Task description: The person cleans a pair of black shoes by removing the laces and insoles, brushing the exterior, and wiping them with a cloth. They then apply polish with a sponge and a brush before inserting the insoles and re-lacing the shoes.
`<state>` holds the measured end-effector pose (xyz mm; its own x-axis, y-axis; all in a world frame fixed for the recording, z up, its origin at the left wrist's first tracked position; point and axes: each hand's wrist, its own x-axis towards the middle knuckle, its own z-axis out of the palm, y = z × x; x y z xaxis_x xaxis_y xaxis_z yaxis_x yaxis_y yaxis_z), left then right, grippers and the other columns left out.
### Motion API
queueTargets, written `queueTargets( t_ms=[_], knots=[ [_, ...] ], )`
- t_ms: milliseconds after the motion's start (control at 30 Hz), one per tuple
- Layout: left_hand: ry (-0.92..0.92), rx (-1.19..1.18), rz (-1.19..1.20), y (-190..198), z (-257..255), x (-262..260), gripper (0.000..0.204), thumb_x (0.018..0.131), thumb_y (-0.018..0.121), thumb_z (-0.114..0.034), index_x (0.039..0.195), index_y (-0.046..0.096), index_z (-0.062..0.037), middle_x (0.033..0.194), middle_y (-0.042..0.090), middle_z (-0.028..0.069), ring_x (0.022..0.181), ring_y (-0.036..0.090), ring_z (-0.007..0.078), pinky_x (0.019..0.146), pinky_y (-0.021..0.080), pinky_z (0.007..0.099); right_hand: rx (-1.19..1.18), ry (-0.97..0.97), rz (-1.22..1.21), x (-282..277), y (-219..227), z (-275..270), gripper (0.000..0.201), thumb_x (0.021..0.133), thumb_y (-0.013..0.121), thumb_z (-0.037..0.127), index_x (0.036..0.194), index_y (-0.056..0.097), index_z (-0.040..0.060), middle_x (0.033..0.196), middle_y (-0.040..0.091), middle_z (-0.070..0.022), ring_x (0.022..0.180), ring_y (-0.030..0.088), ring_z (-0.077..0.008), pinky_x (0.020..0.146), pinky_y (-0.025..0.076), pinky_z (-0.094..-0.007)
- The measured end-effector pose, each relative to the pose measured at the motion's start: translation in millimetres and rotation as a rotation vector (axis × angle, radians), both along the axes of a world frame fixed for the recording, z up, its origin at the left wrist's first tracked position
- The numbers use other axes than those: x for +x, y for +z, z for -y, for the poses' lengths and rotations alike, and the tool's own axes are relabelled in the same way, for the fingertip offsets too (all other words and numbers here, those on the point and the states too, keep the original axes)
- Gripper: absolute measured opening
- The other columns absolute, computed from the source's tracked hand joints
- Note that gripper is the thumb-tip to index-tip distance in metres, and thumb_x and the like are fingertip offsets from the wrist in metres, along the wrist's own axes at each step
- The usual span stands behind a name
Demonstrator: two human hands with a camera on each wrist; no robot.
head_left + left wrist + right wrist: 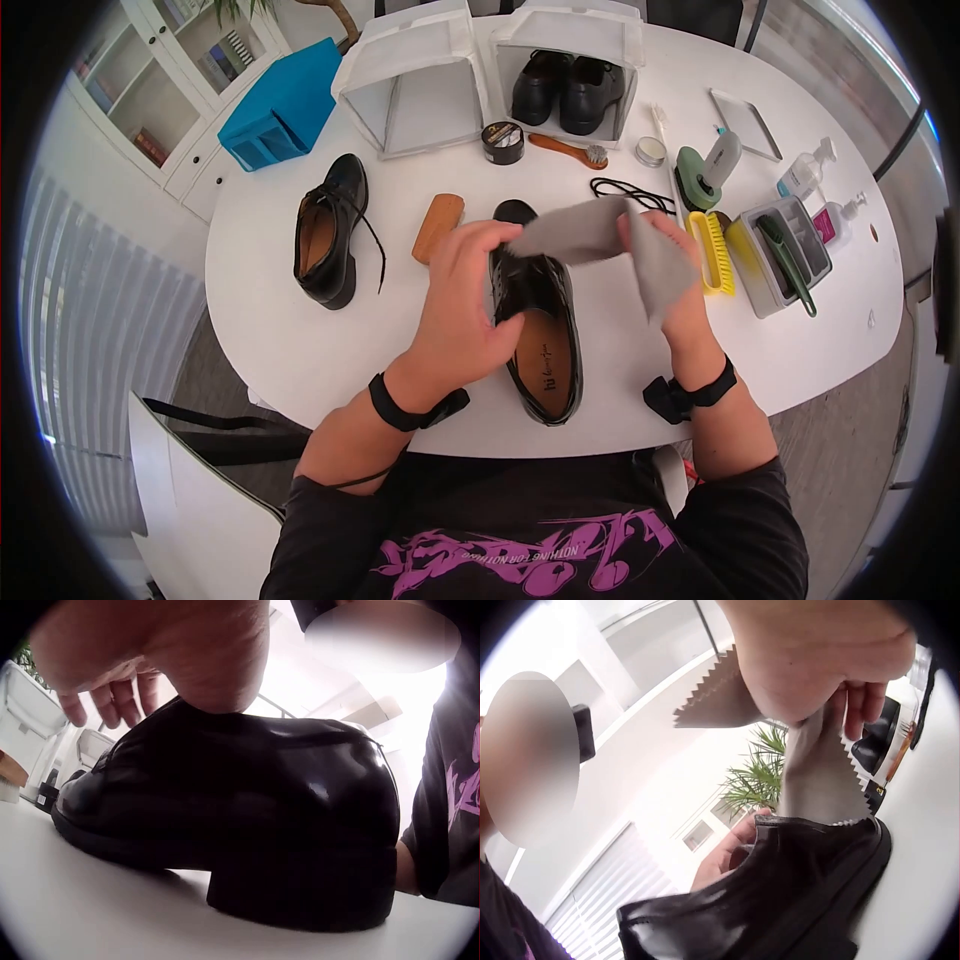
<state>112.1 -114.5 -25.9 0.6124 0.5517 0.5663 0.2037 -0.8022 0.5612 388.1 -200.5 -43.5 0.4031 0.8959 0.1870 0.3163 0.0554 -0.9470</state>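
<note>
- Glossy black dress shoe (548, 340) sits mid-frame on the white desk (280, 350), toe up-frame; zigzag-edged gray cloth (575, 232) is held up just right of centre.
- Right grip (825, 667) is pinching the cloth; left grip (465, 300) is loose at the shoe's left side, not wrapped round anything.
- Cloth's probably light and floppy, so I'd bunch it near the middle.
- Shoe looks stiffish, maybe slick, weight likely low in the sole. Heel or collar's my pick.

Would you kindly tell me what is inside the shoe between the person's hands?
A tan insole with dark lettering shows inside the shoe; its upper covers the toe interior, which cannot be seen.
</note>
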Motion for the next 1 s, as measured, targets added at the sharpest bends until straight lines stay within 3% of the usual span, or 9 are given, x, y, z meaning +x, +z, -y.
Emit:
queueTargets(
  t_ms=[100,233,300,333,400,600,800,933,1000],
  knots=[
    [0.058,-0.177,0.056,-10.2,-3.5,-1.3,0.067,0.086,0.077,0.011,0.151,0.061,-0.0015,0.144,0.067,0.0165,0.139,0.068,0.0337,0.121,0.053,0.0436,0.250,-0.130,0.046,11.2,-17.5,-7.8,0.017,0.113,0.073,0.014,0.119,0.078,-0.0004,0.110,0.074,-0.0037,0.102,0.062,-0.0112,0.088,0.053,-0.0308],
    [-0.008,-0.473,0.132,-17.8,-4.8,-0.5,0.061,0.088,0.064,0.022,0.145,0.064,0.0007,0.144,0.067,0.0155,0.139,0.070,0.0273,0.118,0.059,0.0388,0.011,-0.247,0.172,12.3,-11.5,-6.9,0.023,0.109,0.074,0.010,0.129,0.077,-0.0005,0.118,0.077,-0.0038,0.107,0.067,-0.0130,0.097,0.054,-0.0296],
    [-0.062,-0.497,0.132,-17.1,-8.0,-1.0,0.058,0.090,0.063,0.022,0.144,0.066,0.0007,0.145,0.068,0.0147,0.139,0.070,0.0258,0.116,0.060,0.0376,0.130,0.112,0.237,10.9,-27.4,-4.1,0.047,0.104,0.071,0.011,0.149,0.070,-0.0040,0.134,0.077,-0.0146,0.125,0.073,-0.0244,0.113,0.053,-0.0337],
    [-0.117,-0.518,0.118,-15.9,-10.0,-0.7,0.055,0.092,0.062,0.022,0.142,0.067,0.0007,0.145,0.068,0.0139,0.139,0.070,0.0244,0.113,0.061,0.0364,-0.029,0.212,0.355,7.0,-23.8,-3.1,0.064,0.099,0.072,0.017,0.160,0.064,-0.0034,0.156,0.071,-0.0217,0.146,0.068,-0.0325,0.127,0.046,-0.0403],
    [-0.135,-0.515,0.102,-12.7,-12.1,-1.4,0.052,0.093,0.061,0.022,0.141,0.068,0.0004,0.144,0.069,0.0131,0.139,0.070,0.0244,0.112,0.062,0.0361,0.100,0.507,0.380,-13.9,-6.6,-2.3,0.084,0.082,0.063,-0.005,0.165,0.058,-0.0048,0.167,0.063,-0.0263,0.167,0.049,-0.0376,0.137,0.037,-0.0400],
    [-0.200,-0.490,0.088,-17.3,-17.7,-3.2,0.042,0.097,0.064,0.018,0.134,0.071,-0.0006,0.142,0.072,0.0124,0.134,0.073,0.0233,0.109,0.063,0.0343,0.022,0.670,0.350,-3.1,-6.0,-15.9,0.104,0.069,0.057,-0.013,0.172,0.052,0.0004,0.172,0.056,-0.0283,0.172,0.037,-0.0421,0.141,0.031,-0.0433],
    [-0.225,-0.440,0.068,-20.0,-21.9,-5.7,0.034,0.098,0.073,0.012,0.130,0.071,-0.0016,0.140,0.075,0.0130,0.131,0.075,0.0235,0.102,0.063,0.0325,-0.166,0.347,0.452,7.4,-2.7,-19.8,0.108,0.068,0.053,-0.015,0.174,0.051,0.0046,0.173,0.055,-0.0299,0.172,0.038,-0.0416,0.140,0.030,-0.0434],
    [-0.214,-0.455,0.145,-18.1,-18.1,-2.3,0.037,0.092,0.074,0.013,0.125,0.074,-0.0039,0.130,0.075,0.0106,0.127,0.076,0.0249,0.100,0.063,0.0332,0.130,0.547,0.361,3.2,-5.2,-23.2,0.092,0.078,0.063,-0.003,0.170,0.055,-0.0007,0.174,0.056,-0.0268,0.172,0.039,-0.0428,0.141,0.030,-0.0434],
    [-0.198,-0.362,0.137,-17.4,-17.9,-3.6,0.034,0.089,0.076,0.013,0.117,0.077,-0.0047,0.122,0.074,0.0096,0.123,0.076,0.0252,0.099,0.062,0.0341,0.211,0.647,0.382,-7.4,1.9,-23.5,0.071,0.093,0.063,0.005,0.163,0.060,-0.0046,0.170,0.061,-0.0247,0.170,0.044,-0.0409,0.141,0.028,-0.0437]
  ],
)
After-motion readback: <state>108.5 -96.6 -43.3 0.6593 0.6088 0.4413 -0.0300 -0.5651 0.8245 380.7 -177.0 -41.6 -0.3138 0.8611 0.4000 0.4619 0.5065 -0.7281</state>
